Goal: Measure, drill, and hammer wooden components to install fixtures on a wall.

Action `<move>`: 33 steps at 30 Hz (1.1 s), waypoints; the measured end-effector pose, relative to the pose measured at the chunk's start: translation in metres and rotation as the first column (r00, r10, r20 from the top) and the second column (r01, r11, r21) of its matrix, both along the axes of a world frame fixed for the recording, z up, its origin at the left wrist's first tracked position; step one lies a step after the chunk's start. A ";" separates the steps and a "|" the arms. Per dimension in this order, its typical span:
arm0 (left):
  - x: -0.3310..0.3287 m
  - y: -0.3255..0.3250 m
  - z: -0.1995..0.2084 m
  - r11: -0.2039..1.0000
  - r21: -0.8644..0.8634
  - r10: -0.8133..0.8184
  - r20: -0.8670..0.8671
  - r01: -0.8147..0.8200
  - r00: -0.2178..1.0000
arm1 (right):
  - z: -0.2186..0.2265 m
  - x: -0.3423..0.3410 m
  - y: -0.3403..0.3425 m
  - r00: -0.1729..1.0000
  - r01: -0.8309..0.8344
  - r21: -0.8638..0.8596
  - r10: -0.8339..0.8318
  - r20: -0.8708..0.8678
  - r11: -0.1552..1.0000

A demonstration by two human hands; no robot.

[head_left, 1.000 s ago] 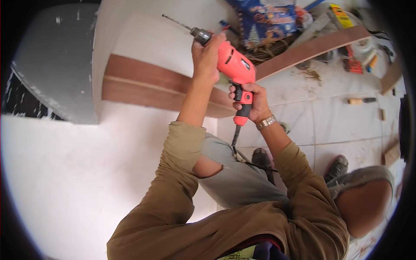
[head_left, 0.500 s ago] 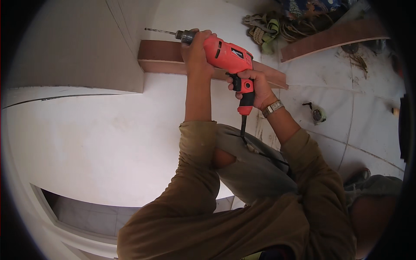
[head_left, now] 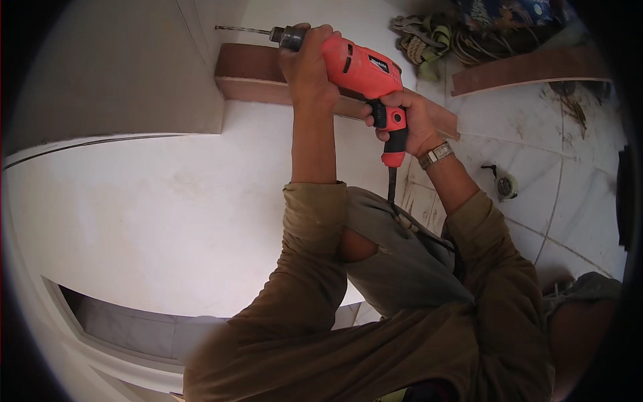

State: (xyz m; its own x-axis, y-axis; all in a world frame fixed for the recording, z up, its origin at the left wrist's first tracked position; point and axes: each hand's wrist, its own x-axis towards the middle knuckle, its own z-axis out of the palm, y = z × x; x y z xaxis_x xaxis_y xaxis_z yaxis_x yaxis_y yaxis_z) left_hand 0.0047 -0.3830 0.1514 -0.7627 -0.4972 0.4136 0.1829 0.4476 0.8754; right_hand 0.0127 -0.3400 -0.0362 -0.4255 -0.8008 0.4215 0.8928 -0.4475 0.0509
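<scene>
one drill (head_left: 364, 70) (red, corded) in left grip (head_left: 310, 72) and right grip (head_left: 416, 122)

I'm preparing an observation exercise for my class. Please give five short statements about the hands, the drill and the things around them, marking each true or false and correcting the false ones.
1. The right hand grips the handle of the drill. True.
2. The left hand rests on a knee. False: it holds the front of the drill, just behind the chuck.
3. The bit points toward the picture's left. True.
4. The watch is on the left wrist. False: it is on the right wrist.
5. A tape measure lies on the tiled floor. True.
</scene>
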 end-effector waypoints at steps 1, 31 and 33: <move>0.000 -0.002 0.001 1.000 0.001 0.000 -0.003 0.000 1.000 | -0.001 -0.002 -0.002 1.000 -0.001 -0.018 0.000 -0.003 1.000; 0.003 -0.020 -0.028 0.965 0.214 -0.161 0.036 0.150 0.986 | -0.013 -0.017 -0.015 0.990 -0.138 -0.173 0.143 0.015 0.975; 0.003 -0.020 -0.027 0.970 0.215 -0.126 0.035 0.116 0.991 | -0.013 -0.017 -0.015 0.990 -0.136 -0.156 0.139 0.012 0.978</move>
